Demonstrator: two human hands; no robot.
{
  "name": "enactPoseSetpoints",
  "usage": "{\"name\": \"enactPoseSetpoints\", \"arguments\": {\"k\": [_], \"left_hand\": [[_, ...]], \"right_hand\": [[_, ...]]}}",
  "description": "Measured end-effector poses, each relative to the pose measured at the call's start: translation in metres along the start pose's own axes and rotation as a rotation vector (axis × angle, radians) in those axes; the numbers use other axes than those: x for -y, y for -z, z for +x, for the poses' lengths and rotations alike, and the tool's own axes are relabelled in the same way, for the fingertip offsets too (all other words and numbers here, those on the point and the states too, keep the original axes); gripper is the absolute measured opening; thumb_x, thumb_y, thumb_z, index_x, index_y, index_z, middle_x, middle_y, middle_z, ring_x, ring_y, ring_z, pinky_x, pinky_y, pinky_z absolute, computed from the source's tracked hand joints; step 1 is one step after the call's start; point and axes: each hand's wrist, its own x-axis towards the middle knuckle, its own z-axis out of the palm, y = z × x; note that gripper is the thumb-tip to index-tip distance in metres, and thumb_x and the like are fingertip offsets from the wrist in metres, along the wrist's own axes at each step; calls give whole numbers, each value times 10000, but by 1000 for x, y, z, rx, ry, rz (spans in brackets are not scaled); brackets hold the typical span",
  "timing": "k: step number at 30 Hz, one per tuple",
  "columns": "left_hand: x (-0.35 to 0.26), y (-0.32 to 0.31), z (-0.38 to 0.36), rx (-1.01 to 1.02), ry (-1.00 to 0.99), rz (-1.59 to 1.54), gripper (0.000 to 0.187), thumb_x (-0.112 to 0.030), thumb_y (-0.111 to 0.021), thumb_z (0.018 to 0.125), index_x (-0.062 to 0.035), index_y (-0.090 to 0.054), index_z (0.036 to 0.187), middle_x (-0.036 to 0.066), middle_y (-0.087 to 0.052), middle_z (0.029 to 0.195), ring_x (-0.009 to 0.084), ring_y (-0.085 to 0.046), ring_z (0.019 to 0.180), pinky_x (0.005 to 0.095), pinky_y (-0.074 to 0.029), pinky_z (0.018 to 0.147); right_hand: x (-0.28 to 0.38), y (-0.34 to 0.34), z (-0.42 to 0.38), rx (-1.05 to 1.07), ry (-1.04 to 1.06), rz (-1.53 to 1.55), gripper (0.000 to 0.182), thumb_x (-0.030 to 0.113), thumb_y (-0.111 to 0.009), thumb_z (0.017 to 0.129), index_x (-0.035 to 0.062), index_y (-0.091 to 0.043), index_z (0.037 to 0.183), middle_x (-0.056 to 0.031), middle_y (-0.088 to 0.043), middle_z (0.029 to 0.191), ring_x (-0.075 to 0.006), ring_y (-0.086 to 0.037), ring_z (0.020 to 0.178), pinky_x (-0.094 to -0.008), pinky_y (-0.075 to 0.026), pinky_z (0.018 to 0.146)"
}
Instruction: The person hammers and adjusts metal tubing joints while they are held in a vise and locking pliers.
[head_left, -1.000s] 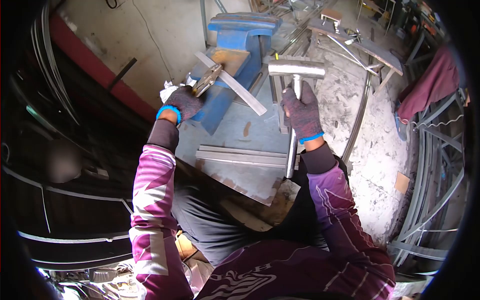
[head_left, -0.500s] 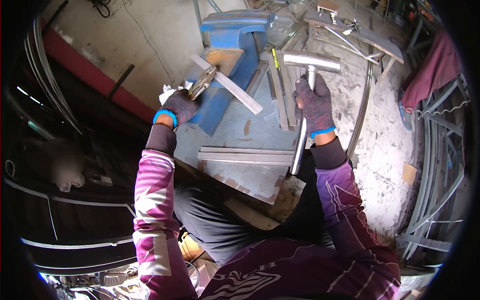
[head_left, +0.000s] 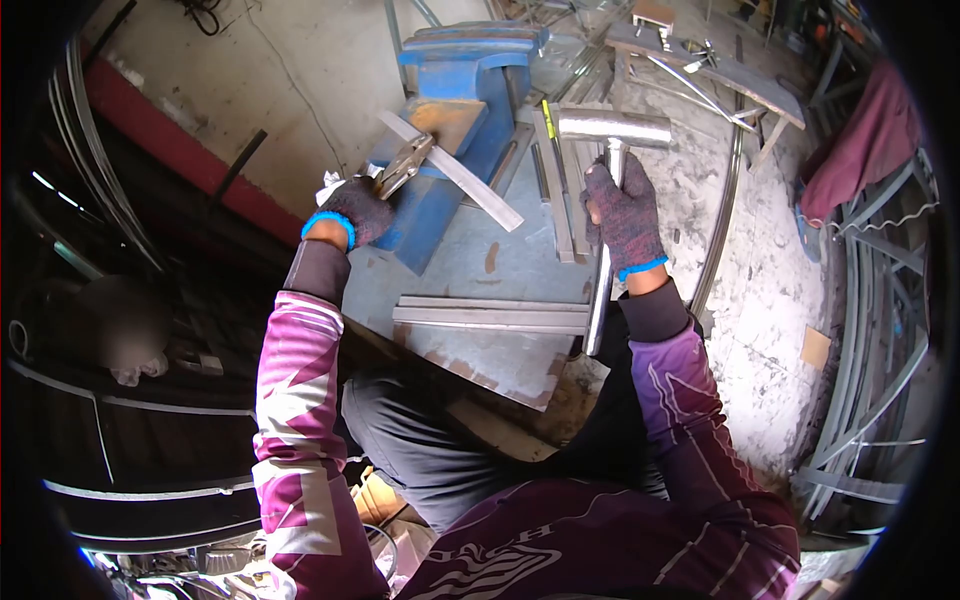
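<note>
My left hand (head_left: 357,212), in a dark knit glove with a blue cuff, is closed around locking pliers (head_left: 405,165). The jaws of the pliers grip a flat metal bar (head_left: 470,185), which lies slantwise over the rusty flat top of a blue bench vise (head_left: 450,130). My gloved right hand (head_left: 625,215) is wrapped around the shiny handle of a metal hammer (head_left: 615,127). The hammer's cylindrical head points away from me, to the right of the vise and apart from the bar. Something white and crumpled shows behind my left hand.
Flat metal strips (head_left: 490,314) lie across the grey metal tabletop (head_left: 470,262) near my knees. More bars (head_left: 560,190) lie beside the vise, one with a yellow-green mark. A low wooden bench (head_left: 740,85) stands at the back right; a metal rack (head_left: 865,380) lines the right side.
The hammer and my right hand have shifted slightly left and toward me. My left hand has moved a little left; the bar and pliers stay nearly in place.
</note>
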Motion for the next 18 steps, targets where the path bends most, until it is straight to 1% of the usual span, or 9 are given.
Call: {"name": "enactPoseSetpoints", "arguments": {"k": [4, 6, 7, 9, 10, 12, 14, 16, 18], "left_hand": [[-33, 42, -12, 67, 114, 38, 401, -205, -566, 808, -14, -692, 1137, 280, -668, 1140, 421, -637, 1115, 461, -519, 928], [-40, 56, -18, 111, 134, 79, 440, -216, -567, 807, -59, -693, 1197, 238, -669, 1196, 399, -635, 1142, 438, -523, 950], [-43, 61, -20, 109, 138, 70, 440, -216, -567, 807, -59, -693, 1197, 238, -669, 1196, 399, -635, 1142, 438, -523, 950], [-48, 66, -24, 84, 142, 46, 431, -186, -594, 765, -17, -686, 1151, 259, -680, 1132, 417, -645, 1099, 450, -522, 920], [-48, 66, -24, 77, 156, 61, 434, -194, -584, 774, -38, -687, 1166, 240, -687, 1136, 401, -652, 1097, 435, -526, 918], [-48, 68, -25, 59, 163, 68, 435, -199, -580, 777, -44, -689, 1169, 229, -690, 1138, 393, -655, 1098, 430, -527, 918], [-53, 74, -31, 80, 166, 95, 438, -210, -569, 784, -73, -693, 1182, 199, -695, 1151, 375, -663, 1092, 421, -533, 914], [-51, 71, -30, 68, 165, 77, 435, -207, -569, 784, -87, -695, 1183, 194, -696, 1153, 374, -665, 1088, 426, -535, 910], [-48, 69, -29, 68, 170, 91, 431, -204, -568, 787, -121, -697, 1190, 175, -701, 1151, 367, -672, 1074, 439, -544, 894]], "right_hand": [[4, -3, 5, 65, 59, -166, 203, 235, -686, 935, 71, -569, 954, -19, -570, 698, -105, -544, 592, -292, -447, 528], [22, -14, 9, 200, 222, -499, 268, 278, -648, 939, 31, -551, 974, -113, -611, 759, -260, -631, 696, -392, -500, 639], [30, -21, 16, 206, 225, -506, 268, 278, -648, 939, 31, -551, 974, -113, -611, 759, -260, -631, 696, -392, -500, 639], [45, -38, 38, 469, 344, -882, 346, 331, -619, 933, 8, -552, 1039, -214, -640, 891, -410, -636, 888, -465, -505, 795], [46, -50, 51, 476, 348, -894, 346, 331, -619, 933, 8, -552, 1039, -214, -640, 891, -410, -636, 888, -465, -505, 795], [46, -78, 78, 597, 645, -1008, 399, 378, -627, 907, -3, -545, 989, -233, -583, 888, -405, -581, 850, -474, -466, 794], [91, -114, 83, 686, 483, -1157, 452, 416, -578, 942, 21, -576, 1162, -262, -628, 1121, -438, -583, 1085, -494, -475, 933], [94, -131, 103, 536, 1136, -982, 466, 431, -545, 957, 27, -599, 1184, -257, -630, 1144, -437, -577, 1120, -485, -475, 949], [106, -154, 131, 420, 1143, -911, 455, 424, -540, 960, 40, -606, 1196, -250, -637, 1146, -432, -580, 1129, -478, -479, 953]]}}
